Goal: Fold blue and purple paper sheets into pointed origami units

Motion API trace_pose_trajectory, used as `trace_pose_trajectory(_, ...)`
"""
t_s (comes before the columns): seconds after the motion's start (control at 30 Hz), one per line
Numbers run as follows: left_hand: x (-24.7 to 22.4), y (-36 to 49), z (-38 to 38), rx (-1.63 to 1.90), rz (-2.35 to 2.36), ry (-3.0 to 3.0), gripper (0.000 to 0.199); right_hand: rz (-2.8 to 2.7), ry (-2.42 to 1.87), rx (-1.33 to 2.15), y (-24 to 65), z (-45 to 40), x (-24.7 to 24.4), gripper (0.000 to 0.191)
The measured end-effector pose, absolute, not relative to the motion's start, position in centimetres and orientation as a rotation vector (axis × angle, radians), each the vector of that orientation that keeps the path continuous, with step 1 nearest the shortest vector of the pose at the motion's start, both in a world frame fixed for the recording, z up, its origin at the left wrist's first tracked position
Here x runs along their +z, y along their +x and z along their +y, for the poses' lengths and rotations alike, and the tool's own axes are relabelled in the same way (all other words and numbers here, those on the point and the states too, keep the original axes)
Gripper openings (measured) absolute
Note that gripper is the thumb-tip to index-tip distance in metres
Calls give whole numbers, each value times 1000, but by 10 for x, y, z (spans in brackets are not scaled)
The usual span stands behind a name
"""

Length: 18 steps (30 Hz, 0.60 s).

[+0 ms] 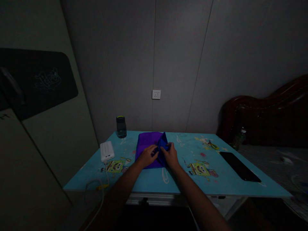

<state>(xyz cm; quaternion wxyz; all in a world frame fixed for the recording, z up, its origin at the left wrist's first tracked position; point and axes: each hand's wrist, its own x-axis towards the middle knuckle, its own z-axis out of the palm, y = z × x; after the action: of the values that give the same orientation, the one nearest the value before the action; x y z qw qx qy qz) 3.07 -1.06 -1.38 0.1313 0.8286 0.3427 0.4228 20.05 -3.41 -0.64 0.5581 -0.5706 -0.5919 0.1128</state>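
Observation:
A purple cloth piece [148, 138] with a blue edge lies on the light blue table [154, 180], near its middle. At its right side a blue fold [163, 140] stands up from it. My left hand [148, 156] rests over the purple part, its fingers closed on the left side of the blue fold. From the right, my right hand [170, 154] grips the same blue fold with thumb and fingers. The two hands are close together, and the fingertips are partly hidden by the cloth.
A dark bottle [121, 127] stands at the back left, with a white power bank [106, 151] and its cable before it. Scissors [213, 145] and a black flat object [239, 166] lie on the right. Behind is a wall [180, 64].

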Motion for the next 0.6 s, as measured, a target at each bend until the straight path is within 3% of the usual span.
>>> trace_pose_trajectory(0.27, -3, 30, -16, 1198, 998, 2431, 51, -1470, -1310, 257, 200, -37, -2, 25)
trace_pose_trajectory(0.5, -5, 29, -13, 1204, 1061, 2390, 53, -1534, -1284, 276, 193, -42, 2, 42)
trace_pose_trajectory(0.6, -5, 30, -13, 1199, 1045, 2379, 54, -1527, -1285, 264, 194, -44, 4, 38)
